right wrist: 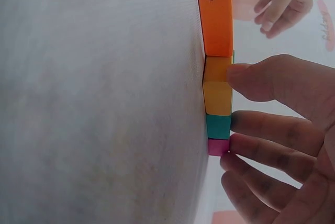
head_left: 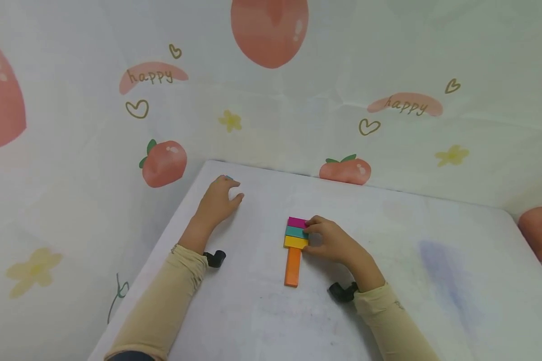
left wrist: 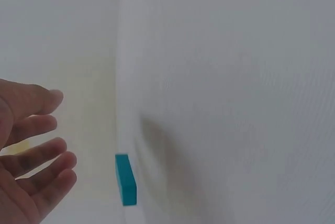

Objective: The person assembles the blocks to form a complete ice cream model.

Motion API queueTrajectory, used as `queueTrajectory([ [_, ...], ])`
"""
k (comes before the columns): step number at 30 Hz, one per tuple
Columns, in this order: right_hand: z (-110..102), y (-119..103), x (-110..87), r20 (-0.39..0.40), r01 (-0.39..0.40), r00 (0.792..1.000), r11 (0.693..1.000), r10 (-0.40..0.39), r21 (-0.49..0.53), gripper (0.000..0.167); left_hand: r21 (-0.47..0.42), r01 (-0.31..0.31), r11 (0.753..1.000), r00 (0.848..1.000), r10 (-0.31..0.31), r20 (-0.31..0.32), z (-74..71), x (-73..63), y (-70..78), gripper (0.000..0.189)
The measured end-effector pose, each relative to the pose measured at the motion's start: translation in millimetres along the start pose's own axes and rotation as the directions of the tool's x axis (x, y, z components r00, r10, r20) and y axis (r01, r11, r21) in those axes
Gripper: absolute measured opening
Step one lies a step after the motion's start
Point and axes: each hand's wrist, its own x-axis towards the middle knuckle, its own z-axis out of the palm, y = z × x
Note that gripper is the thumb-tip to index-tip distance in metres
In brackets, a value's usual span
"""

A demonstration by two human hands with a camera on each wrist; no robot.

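Observation:
My right hand [head_left: 334, 243] touches the right ends of a row of toy blocks lying flat. In the right wrist view its thumb is at the yellow block [right wrist: 217, 98], with fingertips against the teal block [right wrist: 218, 126] and the magenta block [right wrist: 218, 147]. An orange block [head_left: 292, 266] runs lengthwise below the yellow one, like a stem. At the table's far left corner, my left hand [head_left: 218, 200] is held with thumb and fingers spread apart, gripping nothing. Another teal block [left wrist: 125, 179] lies near it by the edge, mostly hidden behind the hand in the head view.
The white table [head_left: 388, 240] ends at a patterned cloth backdrop [head_left: 298, 115] behind and at the left. A black wrist camera [head_left: 215, 258] sits on the left wrist, and a second black camera [head_left: 342, 292] on the right. A bluish stain [head_left: 447, 281] marks the table at right.

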Motion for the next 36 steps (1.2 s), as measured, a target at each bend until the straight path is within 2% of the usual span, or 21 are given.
queueTrajectory([
  [6,0,0,0.6,0.005,-0.014,1.000,1.000,0.014,0.007,0.041,0.018,0.078,0.997,0.997,-0.078,-0.021,-12.5,9.1,-20.1,0.042],
  [11,2,1,-1.3,0.003,-0.014,1.000,1.000,0.014,0.012,0.041,0.039,0.144,0.989,0.989,-0.144,-0.014,-14.3,10.4,-34.4,0.044],
  [17,0,2,-0.5,-0.009,0.007,1.000,1.000,-0.007,-0.002,0.041,0.060,0.150,0.987,0.989,-0.150,0.002,-15.8,19.1,-46.2,0.043],
  [24,2,4,0.8,-0.007,-0.002,1.000,1.000,0.002,0.006,0.041,0.083,0.196,0.977,0.978,-0.200,0.050,-11.6,27.4,-56.1,0.043],
  [36,0,1,-2.0,-0.017,0.019,1.000,1.000,-0.019,0.003,0.039,0.036,0.199,0.979,0.976,-0.202,0.080,-4.7,33.7,-60.0,0.040],
])
